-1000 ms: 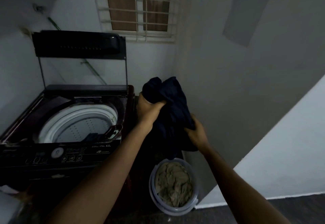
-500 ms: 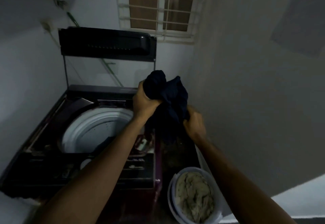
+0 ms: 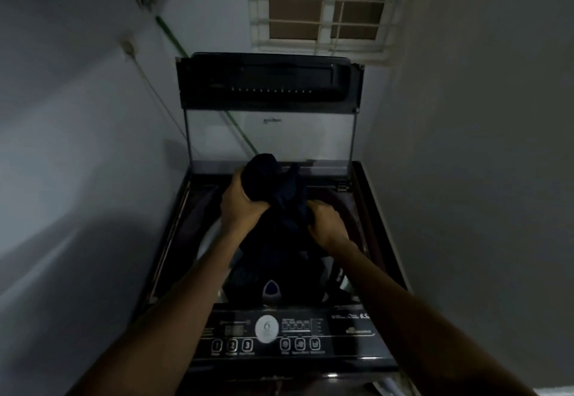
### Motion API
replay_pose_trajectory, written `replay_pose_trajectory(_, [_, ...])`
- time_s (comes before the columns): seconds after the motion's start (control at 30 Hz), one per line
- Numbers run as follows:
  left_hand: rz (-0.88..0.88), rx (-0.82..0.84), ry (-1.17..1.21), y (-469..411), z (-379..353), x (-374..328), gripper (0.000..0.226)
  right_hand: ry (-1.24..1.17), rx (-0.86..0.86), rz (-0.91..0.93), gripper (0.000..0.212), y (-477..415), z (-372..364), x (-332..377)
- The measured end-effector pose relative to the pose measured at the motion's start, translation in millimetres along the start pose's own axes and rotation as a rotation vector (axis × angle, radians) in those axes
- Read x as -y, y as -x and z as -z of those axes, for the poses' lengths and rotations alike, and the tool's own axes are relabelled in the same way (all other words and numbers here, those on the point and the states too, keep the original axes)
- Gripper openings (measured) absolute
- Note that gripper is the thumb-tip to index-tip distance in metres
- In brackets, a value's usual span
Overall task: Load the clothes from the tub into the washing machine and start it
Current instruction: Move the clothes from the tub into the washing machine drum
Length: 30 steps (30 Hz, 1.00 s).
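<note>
Both left hand (image 3: 240, 206) and right hand (image 3: 326, 225) clench fingers round a dark garment (image 3: 275, 183) over the open washing machine (image 3: 341, 338) beneath a window (image 3: 323, 7).

One washer (image 3: 344, 346) with one lid (image 3: 267, 79), six buttons (image 3: 232, 346) and one dial (image 3: 266, 328). Over the washer: one garment (image 3: 264, 178), one left hand (image 3: 240, 203), one right hand (image 3: 326, 225).

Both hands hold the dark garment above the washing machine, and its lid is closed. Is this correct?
Not quite. The head view shows the lid raised open at the back. The rest holds: the left hand and right hand both grip the dark garment above the washing machine.
</note>
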<state>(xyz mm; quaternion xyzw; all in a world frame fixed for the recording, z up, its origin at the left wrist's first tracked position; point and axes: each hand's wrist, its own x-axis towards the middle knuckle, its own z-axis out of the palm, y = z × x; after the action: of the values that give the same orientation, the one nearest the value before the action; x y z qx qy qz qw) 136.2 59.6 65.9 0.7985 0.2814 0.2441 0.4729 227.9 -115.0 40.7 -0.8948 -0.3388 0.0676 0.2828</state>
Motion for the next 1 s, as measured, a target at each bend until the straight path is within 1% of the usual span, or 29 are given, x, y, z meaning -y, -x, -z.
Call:
replay_pose_trajectory(0.03, [0.026,0.008,-0.007,-3,1,6,0.083,-0.004,0.016,-0.014,0.026,-5,-7,-1])
replay_pose_trajectory(0.1, [0.095,0.083,-0.032,-12,-1,21,0.088,-0.021,0.084,-0.044,0.031,-15,-19,-4])
replay_pose_trajectory(0.13, [0.122,0.149,-0.058,-18,-2,30,0.095,-0.021,0.127,-0.069,0.032,-18,-24,-9])
replay_pose_trajectory(0.2, [0.119,0.295,-0.158,-31,-7,55,0.113,0.005,0.192,-0.139,0.036,-21,-32,-22])
replay_pose_trajectory(0.23, [0.106,0.363,-0.234,-36,-9,67,0.116,0.026,0.205,-0.167,0.041,-20,-35,-31])
replay_pose_trajectory(0.27, [0.097,0.404,-0.3,-37,-11,73,0.112,0.054,0.213,-0.191,0.048,-18,-36,-38])
replay_pose_trajectory(0.33, [0.064,0.426,-0.363,-33,-12,73,0.096,0.086,0.215,-0.228,0.057,-15,-37,-49])
replay_pose_trajectory(0.4, [0.003,0.444,-0.373,-29,-20,74,0.082,0.081,0.216,-0.238,0.059,-13,-37,-54])
replay_pose_trajectory(0.47, [-0.047,0.5,-0.388,-23,-29,71,0.076,0.06,0.202,-0.241,0.057,-10,-36,-57])
replay_pose_trajectory(0.53, [-0.087,0.534,-0.405,-17,-39,68,0.072,0.04,0.173,-0.23,0.054,-5,-30,-59])
replay_pose_trajectory(0.67, [-0.163,0.546,-0.416,-1,-62,58,0.069,0.014,0.088,-0.201,0.051,11,-12,-66])
replay_pose_trajectory(0.77, [-0.201,0.551,-0.409,13,-81,43,0.066,0.019,0.012,-0.178,0.044,27,8,-73])
replay_pose_trajectory(0.83, [-0.225,0.551,-0.415,26,-95,30,0.064,0.011,-0.042,-0.172,0.045,40,22,-81])
replay_pose_trajectory(0.93, [-0.257,0.55,-0.4,52,-121,7,0.062,0.009,-0.077,-0.183,0.045,66,41,-100])
replay_pose_trajectory(1.0, [-0.322,0.526,-0.384,77,-141,-10,0.059,0.01,-0.091,-0.166,0.044,88,53,-123])
